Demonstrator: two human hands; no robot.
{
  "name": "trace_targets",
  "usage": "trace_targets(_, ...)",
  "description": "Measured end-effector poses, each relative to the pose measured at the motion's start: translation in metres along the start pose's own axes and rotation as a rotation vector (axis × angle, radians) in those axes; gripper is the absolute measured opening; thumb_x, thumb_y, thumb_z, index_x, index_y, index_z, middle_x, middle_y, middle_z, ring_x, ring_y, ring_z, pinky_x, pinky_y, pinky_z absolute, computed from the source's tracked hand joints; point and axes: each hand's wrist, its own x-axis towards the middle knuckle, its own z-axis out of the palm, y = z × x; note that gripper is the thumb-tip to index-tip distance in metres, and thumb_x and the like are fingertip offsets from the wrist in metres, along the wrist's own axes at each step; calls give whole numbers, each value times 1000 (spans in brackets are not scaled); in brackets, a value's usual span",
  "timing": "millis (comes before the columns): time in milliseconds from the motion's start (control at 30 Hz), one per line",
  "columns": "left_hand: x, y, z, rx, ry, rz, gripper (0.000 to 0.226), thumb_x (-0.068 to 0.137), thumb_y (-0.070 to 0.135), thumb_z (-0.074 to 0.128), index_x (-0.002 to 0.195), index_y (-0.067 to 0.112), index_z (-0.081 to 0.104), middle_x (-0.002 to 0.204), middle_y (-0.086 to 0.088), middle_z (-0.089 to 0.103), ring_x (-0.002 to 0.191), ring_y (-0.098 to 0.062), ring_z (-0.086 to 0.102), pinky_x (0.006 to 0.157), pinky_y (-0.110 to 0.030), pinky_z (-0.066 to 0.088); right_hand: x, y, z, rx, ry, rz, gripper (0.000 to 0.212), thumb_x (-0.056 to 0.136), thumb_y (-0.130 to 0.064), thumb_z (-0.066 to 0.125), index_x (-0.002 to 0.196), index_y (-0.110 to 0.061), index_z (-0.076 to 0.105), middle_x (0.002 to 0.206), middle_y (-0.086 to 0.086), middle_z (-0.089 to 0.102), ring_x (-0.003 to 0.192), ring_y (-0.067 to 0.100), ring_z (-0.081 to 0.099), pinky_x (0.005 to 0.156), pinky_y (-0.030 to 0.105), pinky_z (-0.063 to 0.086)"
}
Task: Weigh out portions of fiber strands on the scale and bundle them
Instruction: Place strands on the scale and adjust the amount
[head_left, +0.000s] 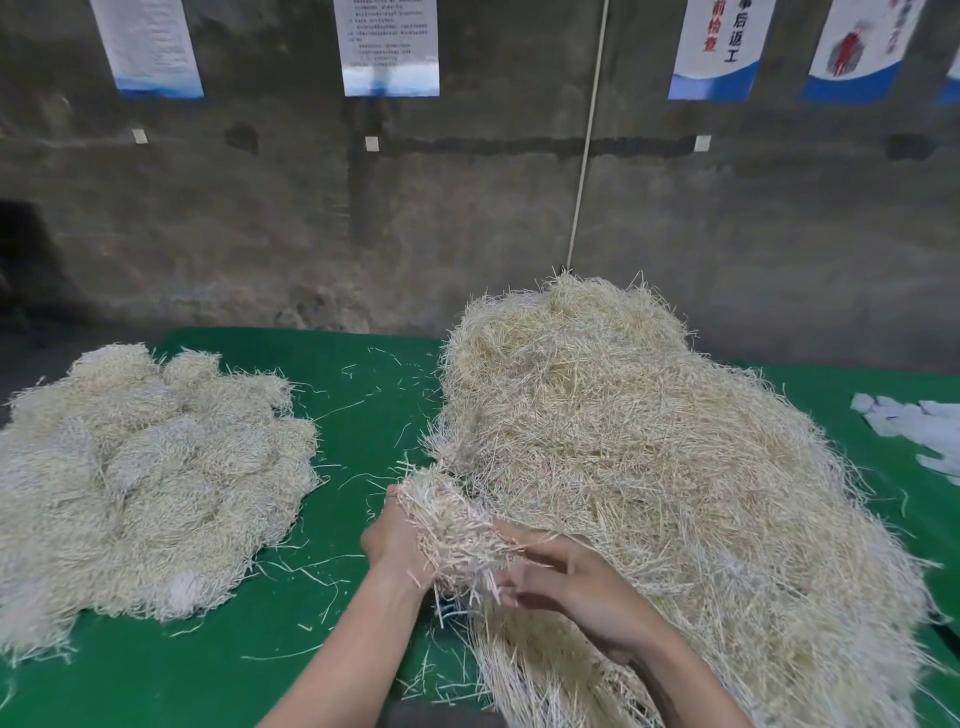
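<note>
On the green table (363, 405), we gather a handful from the big heap.
From the head view, our left hand (400, 540) curls round a handful of strands (452, 530) at the near-left edge of the loose heap (649, 441). Our right hand (576, 592) lies against it, fingers loosely stretched and blurred. No scale shows, so weighing seems still ahead. The pile (140, 467) at left may be finished tufts, and most of the heap remains. Strands look pale, thin and stiff, tangled in the heap but aligned in the handful.
</note>
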Motion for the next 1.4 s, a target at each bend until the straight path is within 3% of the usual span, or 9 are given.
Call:
trace_targets(167,-6,10,1,-29,-56,-63,24,98,13,42,79,1,51,79,-14,59,55,-27,63,35,-28,50,-16,10,5,-390,41,-231,39,93,-43,50,121,-67,39,128,-53,26,112,-31,32,94,0,29)
trace_targets(300,-1,7,1,6,-94,-148,30,102,18,31,87,0,49,93,-18,56,73,-28,59,76,-42,51,-14,24,19,-440,482,-697,26,88,-29,60,114,-26,65,131,-11,54,114,-9,52,94,11,42)
trace_targets(367,1,6,2,44,-65,-119,26,100,14,37,78,4,47,79,-13,54,64,-25,52,63,-39,47,-11,15,21,-324,585,-619,40,76,-50,66,113,-36,64,139,-20,45,119,-17,43,101,10,33)
trace_targets(533,-33,-16,15,271,-209,116,28,101,19,36,81,11,54,80,-10,56,67,-22,54,60,-35,46,16,-10,47,-301,436,-408,65,71,-81,38,124,-69,3,156,-15,-5,136,-13,12,112,28,13)
trace_targets(633,-53,-24,23,332,-341,378,24,97,10,46,87,-1,65,87,-24,62,74,-23,64,65,-36,53,40,-31,40,-29,653,-343,32,86,-61,43,108,-40,36,96,-8,56,67,-13,52,61,8,46)
trace_targets(867,-45,-8,18,641,-377,573,43,93,13,47,55,22,31,48,10,22,39,-6,17,38,-19,16,65,-18,23,152,736,-76,24,88,-45,58,96,-24,53,83,-9,52,73,1,52,55,19,38)
trace_targets(1067,-30,-13,10,640,-282,582,15,91,30,57,101,20,54,96,18,49,88,1,46,79,-21,35,57,-16,8,-555,850,-511,59,91,-26,60,42,-30,26,37,-12,20,36,6,18,42,24,23)
trace_targets(1267,-33,-7,20,723,-454,557,10,95,26,49,103,24,54,115,7,53,106,-6,49,83,-26,36,55,-27,4,-126,874,-283,41,84,-26,68,61,-21,34,55,-11,32,39,4,29,38,16,23)
trace_targets(1400,-31,0,20,716,-465,660,7,91,21,55,86,18,59,96,0,63,94,-11,54,77,-24,38,50,-25,13,-107,522,-101,39,93,-53,41,105,-18,48,103,-3,55,88,4,59,70,20,50)
